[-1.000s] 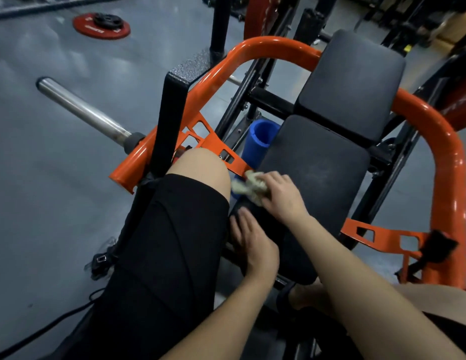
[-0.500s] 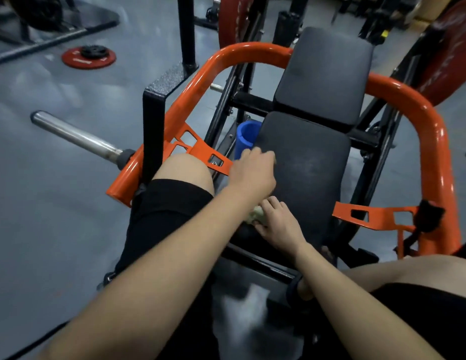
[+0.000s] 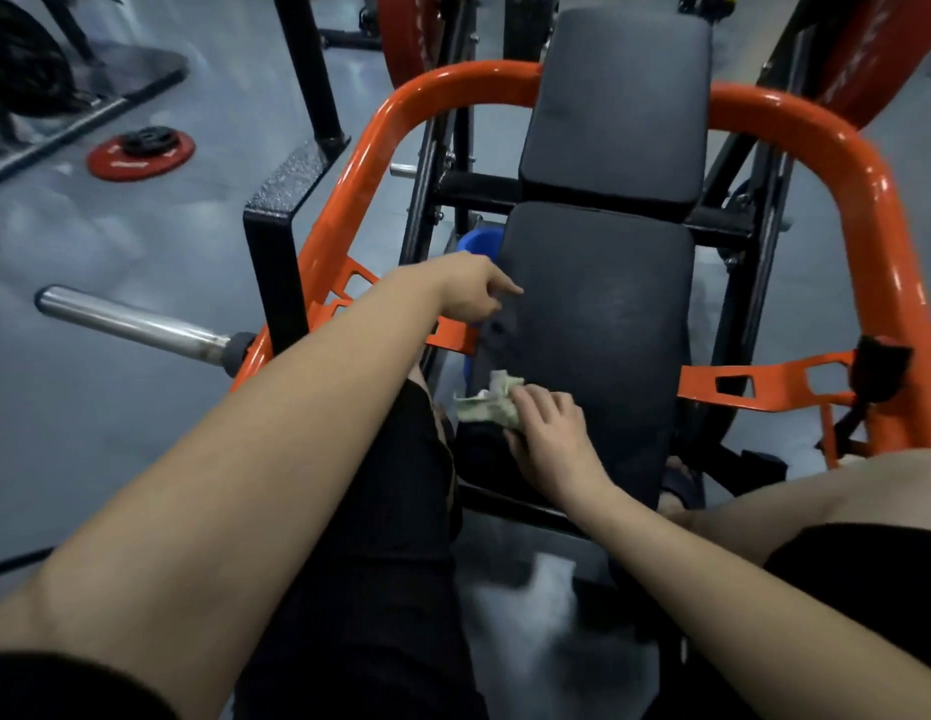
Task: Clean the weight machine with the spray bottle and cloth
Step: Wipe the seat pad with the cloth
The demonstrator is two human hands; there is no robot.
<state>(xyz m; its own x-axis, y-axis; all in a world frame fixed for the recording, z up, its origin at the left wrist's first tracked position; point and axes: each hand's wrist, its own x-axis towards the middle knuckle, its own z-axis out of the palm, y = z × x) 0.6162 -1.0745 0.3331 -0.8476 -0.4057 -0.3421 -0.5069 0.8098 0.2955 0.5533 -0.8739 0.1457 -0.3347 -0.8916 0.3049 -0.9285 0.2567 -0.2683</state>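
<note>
Cloth (image 3: 487, 402), pale and crumpled, lies at the near left edge of the seat pad (image 3: 598, 314) of the weight machine (image 3: 842, 163). The right hand (image 3: 549, 433) grips it with curled fingers, pressing it against the pad. The left hand (image 3: 466, 293) hangs over the pad's left edge with its index finger (image 3: 510, 289) extended and the others bent under; whether it holds anything cannot be told. A blue object (image 3: 479, 240) stands just beyond it, partly hidden by the hand and an orange bracket (image 3: 453, 332). A leg in black shorts (image 3: 401, 485) crowds the pad's near left side. A chrome bar (image 3: 131, 322) projects left. A red weight plate (image 3: 141, 154) lies on the far left floor.
</note>
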